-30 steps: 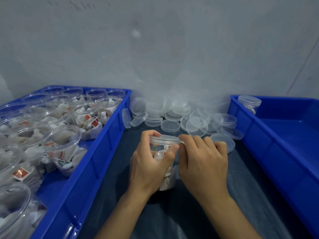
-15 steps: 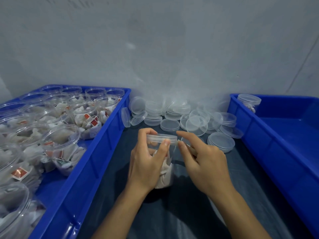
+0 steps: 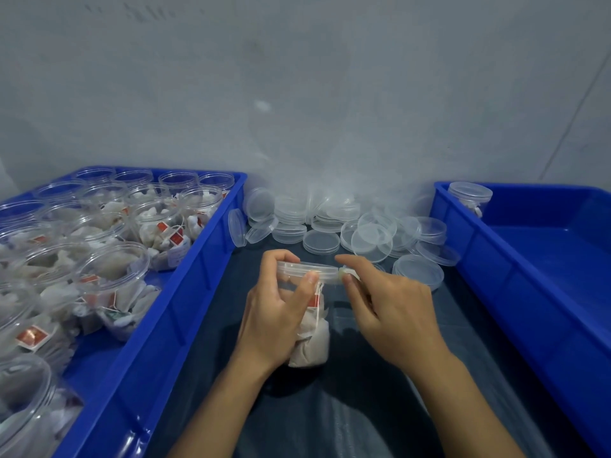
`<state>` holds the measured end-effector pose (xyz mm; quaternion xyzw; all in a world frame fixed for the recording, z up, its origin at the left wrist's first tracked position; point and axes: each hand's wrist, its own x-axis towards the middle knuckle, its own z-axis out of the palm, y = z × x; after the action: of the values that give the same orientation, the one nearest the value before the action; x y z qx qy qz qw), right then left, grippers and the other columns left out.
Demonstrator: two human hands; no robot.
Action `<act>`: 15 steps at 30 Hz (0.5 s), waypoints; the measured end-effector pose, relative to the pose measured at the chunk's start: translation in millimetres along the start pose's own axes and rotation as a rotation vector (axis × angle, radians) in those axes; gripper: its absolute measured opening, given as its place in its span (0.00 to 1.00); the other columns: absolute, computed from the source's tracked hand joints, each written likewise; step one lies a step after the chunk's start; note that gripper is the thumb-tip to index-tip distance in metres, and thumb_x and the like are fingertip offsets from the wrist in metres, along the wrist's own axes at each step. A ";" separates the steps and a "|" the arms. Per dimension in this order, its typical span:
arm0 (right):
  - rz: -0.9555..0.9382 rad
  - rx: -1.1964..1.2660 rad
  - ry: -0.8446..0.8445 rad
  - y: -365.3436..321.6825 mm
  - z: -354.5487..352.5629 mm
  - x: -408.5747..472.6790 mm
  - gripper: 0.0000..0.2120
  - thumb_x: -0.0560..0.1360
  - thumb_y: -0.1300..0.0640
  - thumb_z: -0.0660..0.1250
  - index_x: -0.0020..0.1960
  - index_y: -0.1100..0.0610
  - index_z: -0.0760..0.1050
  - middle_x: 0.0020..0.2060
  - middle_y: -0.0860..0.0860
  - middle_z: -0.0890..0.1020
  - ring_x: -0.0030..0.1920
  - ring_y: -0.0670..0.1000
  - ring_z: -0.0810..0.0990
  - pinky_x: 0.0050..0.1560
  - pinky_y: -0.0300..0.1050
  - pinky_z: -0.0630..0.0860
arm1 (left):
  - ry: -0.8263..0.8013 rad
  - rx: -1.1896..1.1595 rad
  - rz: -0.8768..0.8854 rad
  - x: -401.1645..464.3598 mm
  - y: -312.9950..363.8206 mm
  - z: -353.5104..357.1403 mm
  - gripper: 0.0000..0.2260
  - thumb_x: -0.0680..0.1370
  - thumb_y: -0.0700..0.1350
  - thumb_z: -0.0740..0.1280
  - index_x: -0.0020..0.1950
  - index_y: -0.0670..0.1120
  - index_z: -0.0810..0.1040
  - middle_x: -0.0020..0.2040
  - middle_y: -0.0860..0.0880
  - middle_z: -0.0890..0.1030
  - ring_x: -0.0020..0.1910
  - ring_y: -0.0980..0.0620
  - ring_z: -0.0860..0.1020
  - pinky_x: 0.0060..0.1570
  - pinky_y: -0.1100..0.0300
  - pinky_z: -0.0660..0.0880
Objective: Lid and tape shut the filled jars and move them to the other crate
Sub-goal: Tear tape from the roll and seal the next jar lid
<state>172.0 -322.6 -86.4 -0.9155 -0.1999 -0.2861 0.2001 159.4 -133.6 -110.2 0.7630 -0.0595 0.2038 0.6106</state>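
Observation:
A clear plastic jar (image 3: 312, 328) filled with white tea bags stands on the dark table between the two crates, with a clear lid (image 3: 307, 270) on top. My left hand (image 3: 276, 312) grips the jar's upper part, thumb and fingers curled around the lid's rim. My right hand (image 3: 383, 302) pinches a small whitish piece at the lid's right edge, probably tape (image 3: 347, 274). The left blue crate (image 3: 185, 312) holds several open filled jars (image 3: 112, 285). In the right blue crate (image 3: 515, 292) one lidded jar (image 3: 471, 197) stands in the far left corner.
A heap of loose clear lids (image 3: 347, 226) lies on the table against the grey wall behind the held jar. One lid (image 3: 418, 271) sits just right of my right hand. The dark table surface (image 3: 347, 408) runs between the crates toward me.
My right hand has drawn away to the right of the lid, from covering its edge to pinching a small whitish piece there. My left hand keeps its grip on the jar.

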 end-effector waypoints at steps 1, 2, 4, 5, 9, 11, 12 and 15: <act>0.000 0.002 -0.002 0.0 0.6 0.1 0.17 0.84 0.46 0.57 0.70 0.41 0.75 0.32 0.43 0.80 0.33 0.49 0.79 0.31 0.49 0.71 | -0.006 -0.019 0.002 -0.3 0.1 0.4 0.18 0.75 0.66 0.67 0.58 0.57 0.73 0.44 0.54 0.85 0.41 0.55 0.85 0.44 0.55 0.80; -0.002 0.002 -0.003 -0.2 1.0 0.1 0.17 0.84 0.46 0.57 0.70 0.41 0.75 0.32 0.43 0.80 0.33 0.48 0.79 0.31 0.49 0.71 | -0.010 -0.040 0.004 -0.5 0.8 0.9 0.18 0.75 0.66 0.67 0.58 0.57 0.73 0.44 0.55 0.85 0.40 0.56 0.85 0.42 0.59 0.79; -0.009 0.005 -0.010 -0.9 1.7 0.3 0.17 0.84 0.46 0.56 0.70 0.40 0.74 0.33 0.43 0.81 0.33 0.48 0.79 0.31 0.50 0.72 | -0.018 -0.084 -0.012 -0.3 1.4 2.2 0.18 0.75 0.65 0.68 0.58 0.57 0.73 0.44 0.55 0.85 0.40 0.55 0.85 0.42 0.59 0.80; -0.011 0.010 -0.013 -1.4 1.8 0.3 0.18 0.84 0.45 0.56 0.71 0.40 0.74 0.33 0.43 0.81 0.33 0.48 0.79 0.32 0.50 0.73 | -0.023 -0.105 -0.028 0.0 1.1 2.8 0.18 0.75 0.65 0.68 0.58 0.57 0.73 0.44 0.54 0.85 0.41 0.53 0.86 0.44 0.54 0.82; -0.002 0.036 0.004 -4.1 3.0 -0.5 0.18 0.83 0.45 0.55 0.69 0.38 0.75 0.33 0.41 0.80 0.34 0.47 0.79 0.31 0.50 0.74 | -0.051 -0.178 -0.074 1.5 0.7 2.5 0.19 0.73 0.64 0.69 0.58 0.57 0.73 0.48 0.50 0.85 0.47 0.46 0.86 0.48 0.42 0.84; 0.017 0.055 0.023 -4.6 3.4 -1.3 0.17 0.82 0.45 0.56 0.67 0.39 0.76 0.34 0.42 0.81 0.35 0.49 0.80 0.32 0.50 0.75 | -0.067 -0.190 -0.100 2.0 0.4 1.7 0.22 0.72 0.65 0.69 0.61 0.57 0.71 0.49 0.50 0.85 0.47 0.48 0.87 0.48 0.46 0.84; 0.023 0.058 0.030 -4.6 3.4 -2.0 0.16 0.82 0.45 0.56 0.66 0.39 0.76 0.35 0.42 0.82 0.36 0.49 0.81 0.32 0.51 0.75 | -0.078 -0.188 -0.113 1.9 -0.2 1.2 0.23 0.72 0.66 0.69 0.62 0.58 0.69 0.50 0.50 0.86 0.48 0.49 0.87 0.49 0.48 0.84; 0.018 0.052 0.044 -5.1 3.0 -3.5 0.15 0.83 0.45 0.57 0.65 0.41 0.78 0.37 0.43 0.84 0.37 0.49 0.82 0.32 0.52 0.75 | -0.084 -0.124 -0.117 1.1 -1.5 0.2 0.25 0.73 0.68 0.67 0.65 0.62 0.65 0.51 0.49 0.86 0.49 0.51 0.86 0.53 0.48 0.82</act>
<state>168.2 -317.8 -89.5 -0.9053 -0.1946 -0.2989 0.2306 161.0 -133.3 -111.2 0.7336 -0.0527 0.1314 0.6647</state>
